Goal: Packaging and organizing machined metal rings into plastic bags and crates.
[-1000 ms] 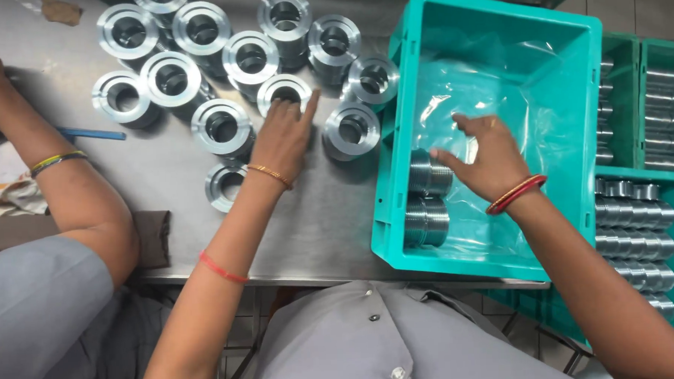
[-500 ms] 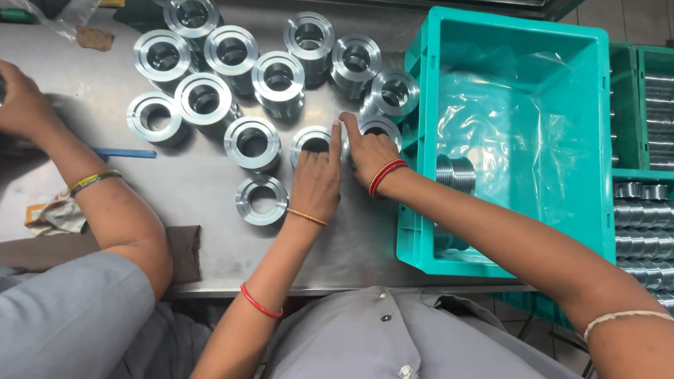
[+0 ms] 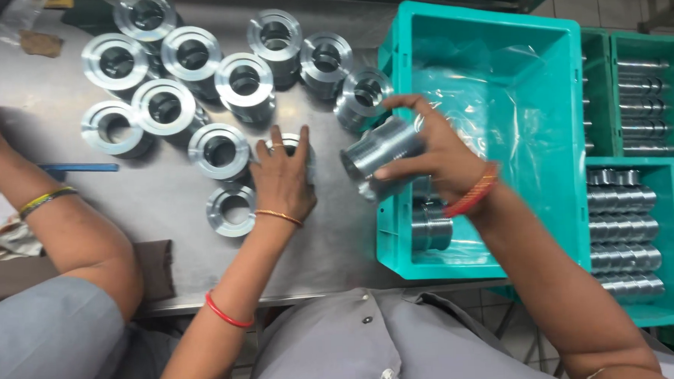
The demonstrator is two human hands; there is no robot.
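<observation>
Only one view: worn on the head, aimed almost straight down over the chest. Sat close, within arm's reach of the steel tabletop (image 3: 166, 210). Took in the near edge of the tabletop along the bottom, with grey shirt below it. Caught the left hand (image 3: 280, 176) near the centre and the right hand (image 3: 433, 152) just right of it, slightly blurred. Reached rightward past the teal crate (image 3: 559, 129) to further crates at the frame's edge. Cropped a neighbour's arm (image 3: 62, 221) at left.

A factory workshop: machined steel rings (image 3: 165, 108) on a metal bench (image 3: 158, 196), teal crates (image 3: 544, 130).
</observation>
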